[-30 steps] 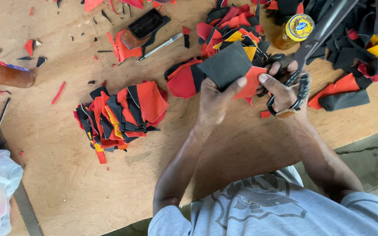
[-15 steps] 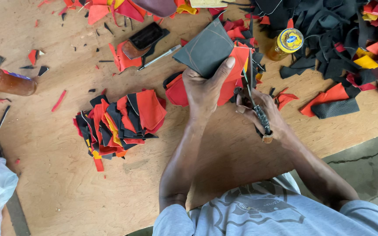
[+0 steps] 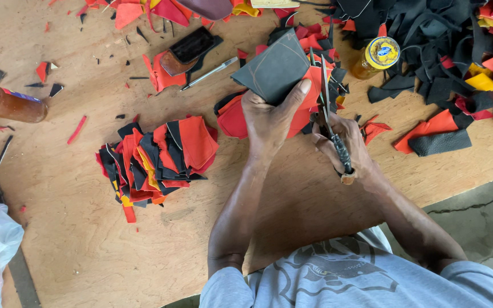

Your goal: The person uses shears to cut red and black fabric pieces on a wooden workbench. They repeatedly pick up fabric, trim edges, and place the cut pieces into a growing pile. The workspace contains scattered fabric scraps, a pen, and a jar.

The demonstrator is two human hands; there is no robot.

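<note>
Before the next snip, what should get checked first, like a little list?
1. Left hand grips the dark piece firmly: ok, thumb pressed on its edge.
2. Right hand holds the scissors: ok, fist around the handles.
3. Blades are at the piece's edge: ok, they run up beside its right side.
4. Left thumb is out of the blades' way: cannot tell, it sits very close.
5. Blades open or closed: cannot tell, they look like one thin line.
6. Jar is away from the cut: ok, it stands apart to the right.
</note>
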